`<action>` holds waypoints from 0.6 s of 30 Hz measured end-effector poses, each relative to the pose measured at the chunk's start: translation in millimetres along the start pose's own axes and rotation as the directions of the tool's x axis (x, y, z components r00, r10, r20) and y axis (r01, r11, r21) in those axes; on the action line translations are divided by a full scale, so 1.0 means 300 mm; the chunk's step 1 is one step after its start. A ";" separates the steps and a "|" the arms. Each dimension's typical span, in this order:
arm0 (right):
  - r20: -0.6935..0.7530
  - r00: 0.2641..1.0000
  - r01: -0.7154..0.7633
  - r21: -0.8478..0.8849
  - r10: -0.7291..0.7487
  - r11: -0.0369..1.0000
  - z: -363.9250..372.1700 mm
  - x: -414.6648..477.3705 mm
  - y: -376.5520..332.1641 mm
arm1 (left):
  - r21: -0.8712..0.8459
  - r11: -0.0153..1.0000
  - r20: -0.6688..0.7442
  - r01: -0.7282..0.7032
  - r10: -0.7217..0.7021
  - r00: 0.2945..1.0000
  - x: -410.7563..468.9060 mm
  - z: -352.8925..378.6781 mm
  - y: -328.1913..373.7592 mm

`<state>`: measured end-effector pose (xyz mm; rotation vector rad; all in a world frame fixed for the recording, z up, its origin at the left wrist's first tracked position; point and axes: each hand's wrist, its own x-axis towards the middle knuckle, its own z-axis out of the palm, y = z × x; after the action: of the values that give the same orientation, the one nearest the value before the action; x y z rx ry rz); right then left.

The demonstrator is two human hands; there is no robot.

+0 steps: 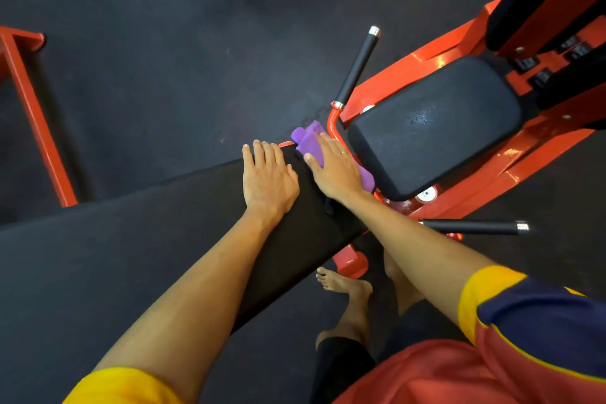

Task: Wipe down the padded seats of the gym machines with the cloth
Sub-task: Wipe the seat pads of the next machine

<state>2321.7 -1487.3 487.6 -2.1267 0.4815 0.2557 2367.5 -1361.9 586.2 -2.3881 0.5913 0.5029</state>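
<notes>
Head cam: R hand flat, presses bunched purple cloth on black pad; L hand flat alongside.

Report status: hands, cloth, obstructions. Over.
Hands open: left hand flat on long black pad, right hand pressing purple cloth at its end. Just beyond cloth, red handle tube. Wet spots on seat pad.

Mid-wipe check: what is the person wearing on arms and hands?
Both forearms are bare. The left sleeve ends in a yellow cuff; the right sleeve is navy with a yellow cuff. The right hand wears a thin ring; the left hand wears nothing.
</notes>
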 end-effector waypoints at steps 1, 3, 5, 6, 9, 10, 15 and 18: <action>0.009 0.999 -0.048 0.017 0.048 0.999 -0.008 0.024 0.005 | -0.002 1.000 0.006 0.001 -0.001 1.000 0.000 0.001 0.002; 0.084 0.973 -0.221 0.050 0.217 0.974 -0.036 0.106 0.006 | 0.001 1.000 0.008 0.003 -0.003 1.000 0.005 0.001 0.006; 0.199 0.907 -0.395 0.093 0.371 0.914 -0.062 0.180 0.009 | 0.002 1.000 0.026 0.003 -0.003 1.000 0.009 -0.008 0.005; 0.238 0.878 -0.450 0.114 0.416 0.886 -0.067 0.202 0.010 | 0.000 1.000 0.019 0.004 -0.004 1.000 0.010 -0.010 0.007; 0.160 0.915 -0.389 0.109 0.370 0.915 -0.042 0.163 -0.009 | -0.008 1.000 0.019 0.001 -0.001 1.000 0.015 -0.011 0.011; 0.096 0.951 -0.301 0.074 0.294 0.951 -0.025 0.111 -0.016 | -0.006 1.000 0.023 -0.001 0.001 1.000 0.014 -0.012 0.012; -0.018 0.999 -0.048 0.033 0.049 0.998 0.013 -0.073 0.042 | -0.009 1.000 0.023 -0.008 0.009 1.000 0.023 -0.008 0.016; 0.127 0.928 -0.362 0.096 0.350 0.927 -0.041 0.040 0.075 | -0.010 1.000 0.018 -0.011 0.011 1.000 0.030 -0.007 0.019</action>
<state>2322.9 -1511.9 473.5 -1.8888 0.8007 0.5332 2372.4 -1369.9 580.7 -2.3881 0.5957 0.5327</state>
